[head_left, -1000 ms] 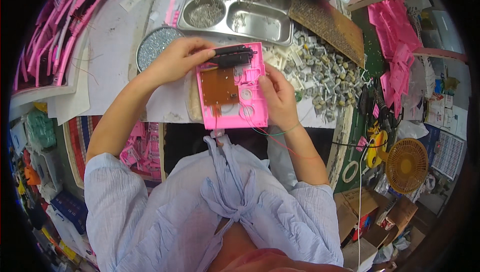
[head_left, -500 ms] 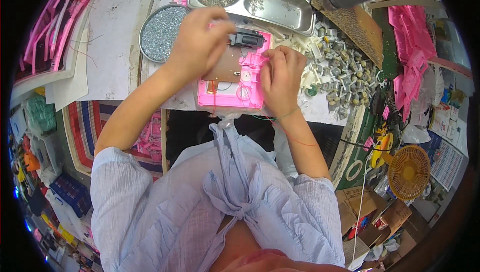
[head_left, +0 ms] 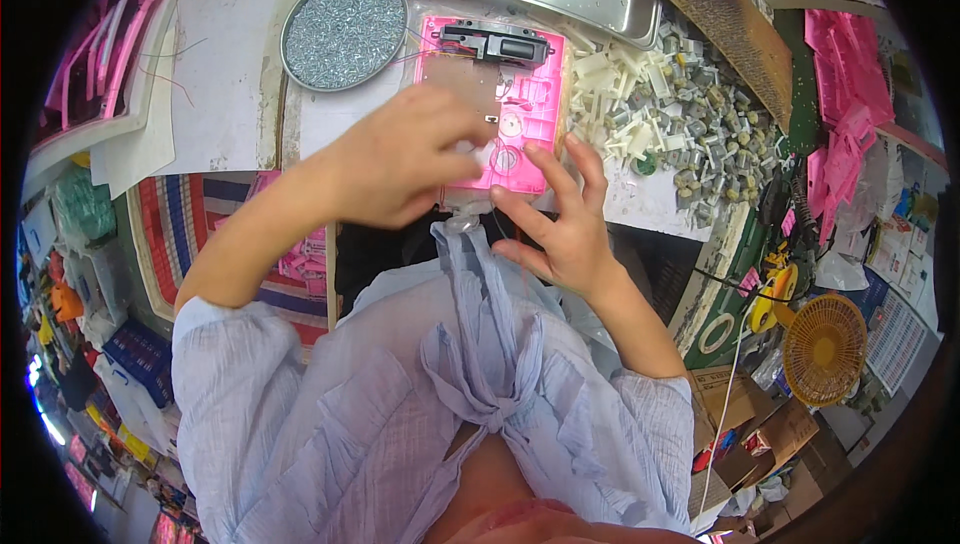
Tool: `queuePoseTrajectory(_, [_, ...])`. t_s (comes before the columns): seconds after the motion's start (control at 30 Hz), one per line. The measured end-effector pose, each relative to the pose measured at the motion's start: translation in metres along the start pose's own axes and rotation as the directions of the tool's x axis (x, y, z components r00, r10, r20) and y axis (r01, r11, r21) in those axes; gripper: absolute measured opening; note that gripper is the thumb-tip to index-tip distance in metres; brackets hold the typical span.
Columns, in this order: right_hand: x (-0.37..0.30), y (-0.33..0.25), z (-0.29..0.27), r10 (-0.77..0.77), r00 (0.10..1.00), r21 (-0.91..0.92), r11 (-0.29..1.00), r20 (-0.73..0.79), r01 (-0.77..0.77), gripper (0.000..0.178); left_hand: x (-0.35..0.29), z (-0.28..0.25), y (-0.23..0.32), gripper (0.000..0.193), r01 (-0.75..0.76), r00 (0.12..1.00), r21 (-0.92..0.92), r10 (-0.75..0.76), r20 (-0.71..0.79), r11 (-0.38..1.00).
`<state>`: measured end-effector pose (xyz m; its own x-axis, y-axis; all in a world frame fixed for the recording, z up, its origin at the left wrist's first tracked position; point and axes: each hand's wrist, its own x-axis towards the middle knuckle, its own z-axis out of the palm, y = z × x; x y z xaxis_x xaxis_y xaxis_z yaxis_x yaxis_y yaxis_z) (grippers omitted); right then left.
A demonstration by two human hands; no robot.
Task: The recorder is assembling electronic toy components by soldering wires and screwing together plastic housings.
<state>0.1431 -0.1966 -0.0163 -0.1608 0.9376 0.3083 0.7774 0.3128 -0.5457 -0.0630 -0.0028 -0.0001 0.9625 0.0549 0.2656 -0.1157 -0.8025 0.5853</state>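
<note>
Since half a second ago the left hand has slid down to the pink panel's near edge on the desk, pinching a small white part; right hand spread, steadying; seating it seemingly calls for careful alignment.

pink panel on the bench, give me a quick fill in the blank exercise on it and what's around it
1. The black part sits at the ___ edge of the pink panel, away from the person.
2. The round tray left of the panel holds small ___ screws.
3. The left hand pinches a small ___ piece over the panel.
4. The right hand rests its ___ on the panel's near edge.

Missing words: far; silver; white; fingertips
</note>
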Motion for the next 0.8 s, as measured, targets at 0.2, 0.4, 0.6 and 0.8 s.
queuePoseTrajectory(0.2, [0.027,0.013,-0.011,0.34,0.939,0.804,0.546,0.047,-0.238,0.026,-0.024,0.026,0.008,0.026,-0.001,0.996,0.115,0.011,-0.093,0.993])
queuePoseTrajectory(0.4, [0.033,0.031,-0.011,0.339,0.924,0.856,0.413,0.174,-0.313,0.025,-0.004,0.017,0.021,0.014,0.356,0.895,-0.397,-0.431,-0.117,0.846])
queuePoseTrajectory(0.6, [0.038,0.009,-0.022,0.194,0.981,0.529,0.83,0.019,-0.175,0.04,0.011,0.026,0.024,0.014,0.299,0.896,-0.392,-0.397,-0.197,0.87])
queuePoseTrajectory(0.8, [0.027,0.024,-0.005,-0.013,0.986,0.161,0.986,-0.168,0.04,0.031,0.011,0.035,0.021,0.017,0.257,0.919,-0.311,-0.331,-0.213,0.915])
